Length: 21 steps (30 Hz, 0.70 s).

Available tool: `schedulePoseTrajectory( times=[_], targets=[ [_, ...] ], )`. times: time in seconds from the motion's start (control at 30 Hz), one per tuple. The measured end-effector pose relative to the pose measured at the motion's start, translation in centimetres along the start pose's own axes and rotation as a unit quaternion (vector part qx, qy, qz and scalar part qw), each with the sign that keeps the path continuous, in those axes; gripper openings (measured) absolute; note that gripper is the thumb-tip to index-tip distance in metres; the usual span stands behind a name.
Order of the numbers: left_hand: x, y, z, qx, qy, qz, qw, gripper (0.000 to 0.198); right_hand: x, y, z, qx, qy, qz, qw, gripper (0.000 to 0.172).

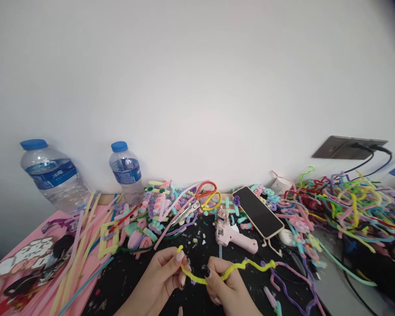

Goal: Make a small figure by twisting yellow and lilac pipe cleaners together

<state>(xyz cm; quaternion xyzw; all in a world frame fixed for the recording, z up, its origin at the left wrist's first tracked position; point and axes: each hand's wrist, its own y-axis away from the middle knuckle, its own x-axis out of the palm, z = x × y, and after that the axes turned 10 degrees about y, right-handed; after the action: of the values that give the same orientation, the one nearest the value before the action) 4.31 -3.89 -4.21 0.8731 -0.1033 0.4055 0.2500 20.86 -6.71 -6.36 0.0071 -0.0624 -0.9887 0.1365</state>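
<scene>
Both my hands pinch one yellow pipe cleaner low in the middle of the view, over a black mat. My left hand grips its left end, which curls up between thumb and fingers. My right hand pinches it a little further right, and the rest of the stem trails off wavy to the right. A pink glue gun lies just beyond my hands. Scissors with red and yellow handles rest on a heap of short pipe cleaner pieces behind it.
Two water bottles stand against the white wall at left. A phone lies face up right of the glue gun. A big tangle of coloured pipe cleaners fills the right. Pink sheets and long stems lie at left. A wall socket holds cables.
</scene>
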Motion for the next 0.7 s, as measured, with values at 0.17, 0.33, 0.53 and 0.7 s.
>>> schedulePoseTrajectory(
  times=[0.17,0.33,0.53,0.7],
  targets=[
    [-0.1,-0.12,-0.43,-0.003,0.024,-0.014,1.0,0.026,-0.15,-0.21,0.03,-0.001,-0.024,-0.01,1.0,0.045],
    [-0.38,-0.2,-0.13,-0.024,0.07,-0.005,0.997,0.028,-0.22,0.08,-0.04,-0.004,0.043,-0.015,0.999,0.046],
    [-0.32,-0.1,-0.11,-0.026,0.05,0.003,0.998,0.029,-0.02,0.26,-0.11,-0.004,0.062,-0.001,0.998,0.048],
    [-0.1,-0.1,-0.23,0.021,-0.022,-0.007,0.999,0.029,-0.1,0.4,-0.46,-0.007,0.105,-0.014,0.994,0.049]
  ],
)
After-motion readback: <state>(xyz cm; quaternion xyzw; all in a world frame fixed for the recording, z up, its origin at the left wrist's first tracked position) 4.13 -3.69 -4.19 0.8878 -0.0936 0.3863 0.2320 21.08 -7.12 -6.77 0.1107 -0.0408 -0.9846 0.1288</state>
